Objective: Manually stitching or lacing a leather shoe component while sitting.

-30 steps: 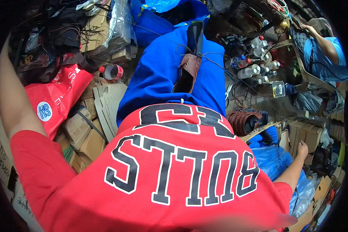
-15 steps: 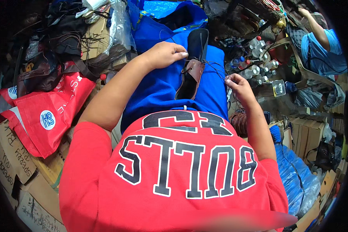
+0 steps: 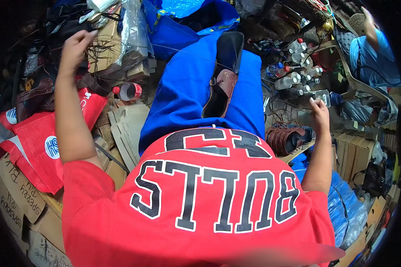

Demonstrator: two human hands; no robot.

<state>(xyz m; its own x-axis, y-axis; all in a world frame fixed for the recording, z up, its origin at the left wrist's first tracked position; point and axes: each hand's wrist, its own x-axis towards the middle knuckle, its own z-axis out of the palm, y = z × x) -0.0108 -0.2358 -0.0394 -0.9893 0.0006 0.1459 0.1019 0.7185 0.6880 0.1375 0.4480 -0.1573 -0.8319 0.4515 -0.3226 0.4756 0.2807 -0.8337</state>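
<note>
A dark shoe piece [image 3: 227,79] with a brown leather part and small eyelets lies lengthwise on my blue-clad lap. Thin dark thread [image 3: 182,50] runs out from both sides of its leather part. Raised far out to the left, my left hand [image 3: 78,46] is closed in a pinch, apart from the shoe. My right hand [image 3: 320,113] is out to the right, beside the bottles, its fingers also pinched. The thread stretches toward both hands, though its ends at the fingertips are too fine to make out.
Several plastic bottles [image 3: 294,78] stand at the right, near a person in a light blue shirt [image 3: 372,58]. A blue bag [image 3: 189,20] lies open beyond my knees. At left are a red bag [image 3: 44,147] and cardboard [image 3: 120,131]; brown footwear [image 3: 287,139] sits by my right hip.
Both hands have moved away from the shoe, the left far out to the left, the right outward and slightly down. The thread is now drawn out straighter; the shoe stays on my lap.
</note>
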